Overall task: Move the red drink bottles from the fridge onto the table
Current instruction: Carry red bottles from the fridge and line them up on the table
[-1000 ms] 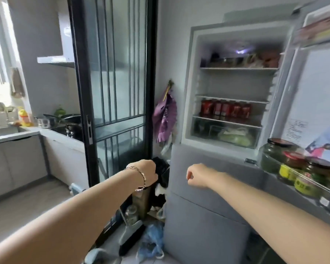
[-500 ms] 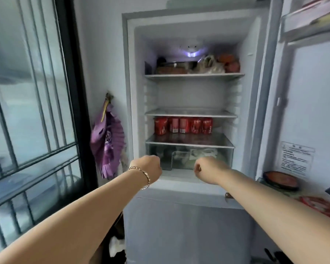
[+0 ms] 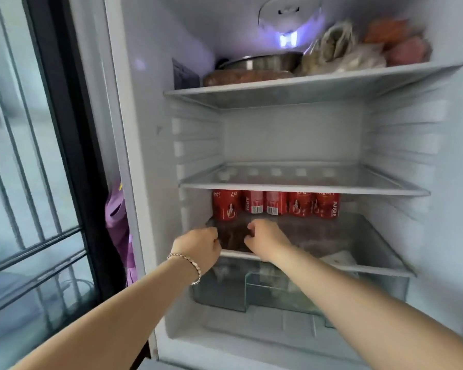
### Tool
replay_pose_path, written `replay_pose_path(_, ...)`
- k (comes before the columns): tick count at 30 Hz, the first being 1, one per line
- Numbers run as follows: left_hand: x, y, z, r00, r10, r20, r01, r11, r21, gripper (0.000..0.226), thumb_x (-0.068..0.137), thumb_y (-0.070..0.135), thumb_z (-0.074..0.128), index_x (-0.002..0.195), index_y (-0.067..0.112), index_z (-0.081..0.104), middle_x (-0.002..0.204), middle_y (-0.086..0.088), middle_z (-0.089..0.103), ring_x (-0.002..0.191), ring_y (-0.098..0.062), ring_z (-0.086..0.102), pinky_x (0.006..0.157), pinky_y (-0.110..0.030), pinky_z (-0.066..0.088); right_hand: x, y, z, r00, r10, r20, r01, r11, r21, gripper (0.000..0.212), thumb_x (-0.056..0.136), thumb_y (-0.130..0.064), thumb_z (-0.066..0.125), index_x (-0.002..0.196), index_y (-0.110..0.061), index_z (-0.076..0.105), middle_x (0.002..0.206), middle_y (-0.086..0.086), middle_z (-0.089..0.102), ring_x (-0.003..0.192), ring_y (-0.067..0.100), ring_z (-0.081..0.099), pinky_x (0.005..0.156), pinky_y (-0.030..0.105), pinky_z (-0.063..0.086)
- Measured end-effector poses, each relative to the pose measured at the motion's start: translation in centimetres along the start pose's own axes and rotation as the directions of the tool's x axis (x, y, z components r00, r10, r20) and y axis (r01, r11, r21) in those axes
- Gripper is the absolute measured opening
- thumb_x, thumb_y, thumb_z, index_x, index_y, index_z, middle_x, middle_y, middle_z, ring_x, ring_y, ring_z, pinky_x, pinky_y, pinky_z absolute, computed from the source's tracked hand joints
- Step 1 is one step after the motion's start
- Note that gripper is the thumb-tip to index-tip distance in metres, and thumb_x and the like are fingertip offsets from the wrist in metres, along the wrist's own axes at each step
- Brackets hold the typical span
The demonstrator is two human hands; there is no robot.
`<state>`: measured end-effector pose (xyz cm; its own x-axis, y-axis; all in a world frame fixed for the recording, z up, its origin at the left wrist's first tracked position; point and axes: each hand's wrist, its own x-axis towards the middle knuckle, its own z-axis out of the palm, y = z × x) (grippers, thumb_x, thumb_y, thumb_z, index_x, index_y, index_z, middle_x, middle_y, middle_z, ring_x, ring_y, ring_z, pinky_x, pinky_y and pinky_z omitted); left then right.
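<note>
In the head view we see both forearms stretched forward into the open fridge point(image 3: 292, 134). Our left hand point(image 3: 198, 247), a bracelet point(image 3: 188, 265) at its wrist, and our right hand point(image 3: 267, 240) are curled into fists gripping nothing, side by side over the front edge of the lower glass shelf point(image 3: 358, 268). Five red drink bottles point(image 3: 275, 204) stand in a row along that shelf's back edge, untouched

Dim bluish fridge lamp point(image 3: 289, 40) glare up top, soft motion blur, edges seemingly bowed
</note>
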<state>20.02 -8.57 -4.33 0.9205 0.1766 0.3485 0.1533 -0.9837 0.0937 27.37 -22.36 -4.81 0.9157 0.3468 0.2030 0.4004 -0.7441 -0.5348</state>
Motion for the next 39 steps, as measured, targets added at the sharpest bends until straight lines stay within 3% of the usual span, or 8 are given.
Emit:
replay_pose_path(7, 5.4, -3.0, 3.9, 0.990, 0.138, -0.042, -0.135, 0.989, 0.058, 0.027, 0.095, 0.029, 0.044, 0.097, 0.011, 0.064, 0.106, -0.005, 0.061, 0.099, -0.020, 0.056, 0.078, -0.028, 0.041, 13.2, -0.5, 6.8, 0.998, 0.061, -0.011, -0.052, 0.921, 0.387, 0.075, 0.073, -0.027, 0.076, 0.136, -0.010, 0.039, 0.134, 0.010, 0.049, 0.126, 0.027, 0.048, 0.106, 0.042, 0.041)
replay_pose_path(12, 6.2, -4.1, 5.4, 0.940, 0.274, -0.205, -0.274, 0.961, 0.031, 0.033, 0.053, 0.017, 0.088, 0.046, 0.012, 0.056, 0.051, -0.003, 0.056, 0.045, -0.021, 0.056, 0.039, -0.020, 0.038, 17.0, -1.6, 8.1, 0.970, 0.224, -0.097, -0.139, 0.833, 0.536, 0.093, 0.068, -0.033, 0.082, 0.140, -0.008, 0.029, 0.139, 0.012, 0.046, 0.128, 0.029, 0.045, 0.109, 0.039, 0.037)
replay_pose_path(16, 6.4, -4.4, 5.4, 0.951, 0.219, -0.220, -0.210, 0.976, 0.062, 0.025, 0.093, 0.030, 0.049, 0.087, 0.013, 0.065, 0.095, -0.003, 0.062, 0.092, -0.022, 0.058, 0.070, -0.029, 0.041, 17.1, -2.2, 7.6, 0.959, 0.248, -0.140, -0.162, 0.878, 0.450, 0.087, 0.063, -0.036, 0.084, 0.132, -0.010, 0.038, 0.132, 0.009, 0.053, 0.122, 0.026, 0.051, 0.100, 0.033, 0.042)
replay_pose_path(18, 6.4, -4.5, 5.1, 0.948, 0.232, -0.217, -0.211, 0.971, 0.115, 0.019, 0.084, 0.032, 0.064, 0.074, 0.015, 0.065, 0.081, -0.001, 0.063, 0.078, -0.019, 0.062, 0.058, -0.026, 0.042, 15.8, -2.6, 6.8, 0.964, 0.236, -0.125, -0.171, 0.904, 0.391, 0.086, 0.062, -0.037, 0.084, 0.129, -0.011, 0.038, 0.129, 0.008, 0.054, 0.119, 0.025, 0.053, 0.096, 0.031, 0.044)
replay_pose_path(21, 6.0, -4.7, 5.5, 0.940, 0.270, -0.209, -0.273, 0.962, 0.019, 0.029, 0.057, 0.022, 0.086, 0.049, 0.016, 0.059, 0.052, 0.000, 0.057, 0.046, -0.020, 0.057, 0.037, -0.020, 0.037, 12.1, -2.2, 5.6, 0.977, 0.195, -0.086, -0.147, 0.909, 0.390, 0.087, 0.061, -0.035, 0.085, 0.131, -0.016, 0.036, 0.126, 0.004, 0.055, 0.117, 0.023, 0.054, 0.090, 0.027, 0.043)
replay_pose_path(29, 4.6, -1.9, 1.2, 0.912, -0.023, -0.410, -0.249, 0.763, -0.596, 0.010, 0.083, 0.030, 0.056, 0.090, 0.024, 0.051, 0.092, 0.005, 0.056, 0.073, -0.005, 0.052, 0.062, -0.007, 0.036, 2.8, -0.6, 3.9, 0.977, 0.099, -0.191, -0.009, 0.906, 0.423, 0.077, 0.056, -0.037, 0.085, 0.116, -0.034, 0.037, 0.107, -0.011, 0.060, 0.093, 0.008, 0.058, 0.076, 0.021, 0.046)
replay_pose_path(35, 5.1, 1.5, -2.6, 0.903, 0.134, -0.409, -0.281, 0.904, -0.323, 0.043, 0.085, 0.049, 0.056, 0.119, 0.022, 0.051, 0.100, 0.005, 0.057, 0.088, -0.015, 0.057, 0.071, -0.026, 0.047, 0.2, -0.7, 4.1, 0.982, 0.024, -0.189, 0.047, 0.929, 0.366, 0.073, 0.053, -0.038, 0.084, 0.109, -0.037, 0.038, 0.103, -0.015, 0.060, 0.094, 0.009, 0.060, 0.085, 0.028, 0.053)
replay_pose_path(39, 5.4, 3.7, -2.5, 0.867, 0.312, -0.389, -0.351, 0.936, -0.031, 0.015, 0.093, 0.034, 0.045, 0.091, 0.020, 0.042, 0.087, 0.001, 0.054, 0.081, -0.022, 0.052, 0.063, -0.029, 0.040, -0.7, 0.2, 2.8, 0.988, -0.096, -0.121, 0.126, 0.952, 0.280, 0.080, 0.058, -0.036, 0.086, 0.123, -0.033, 0.039, 0.109, -0.017, 0.058, 0.098, 0.006, 0.058, 0.086, 0.023, 0.051)
